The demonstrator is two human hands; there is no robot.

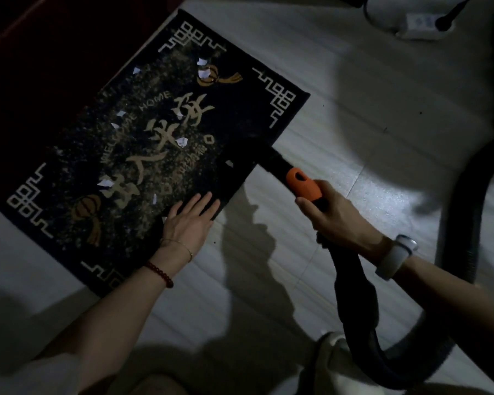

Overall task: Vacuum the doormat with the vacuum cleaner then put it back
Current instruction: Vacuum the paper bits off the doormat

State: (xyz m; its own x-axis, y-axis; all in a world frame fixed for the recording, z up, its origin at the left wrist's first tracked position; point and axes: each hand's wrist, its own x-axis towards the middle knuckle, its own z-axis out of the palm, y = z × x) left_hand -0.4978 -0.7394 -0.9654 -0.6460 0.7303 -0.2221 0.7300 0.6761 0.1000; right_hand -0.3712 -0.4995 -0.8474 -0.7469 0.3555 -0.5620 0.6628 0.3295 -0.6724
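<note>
Dark pile mat (143,155) with gold characters and pale corner fretwork lies skewed on a pale tiled floor (340,115), far edge against a dark red surface. White paper scraps (181,142) scattered over its middle and far part. Left hand (190,220) flat on the mat's near edge, fingers straight and spread, pressing down, gripping nothing. Right hand (330,213) is closed round the vacuum handle, just behind the orange collar (303,185). Black nozzle (240,163) sits on the mat's right edge, a small scrap just at its mouth (contact with the pile too dark to confirm). Black hose (354,289) runs back from the handle under the right wrist, loops near the bottom of frame and arcs up along the right side. Left wrist carries a thin chain and a red bead bracelet (159,273); right wrist carries a pale watch (397,256). White power strip (424,27) with a black plug in it lies on the floor at the top right, well apart from the mat. Lighting is dim, with one bright patch on the floor to the right of the nozzle.
</note>
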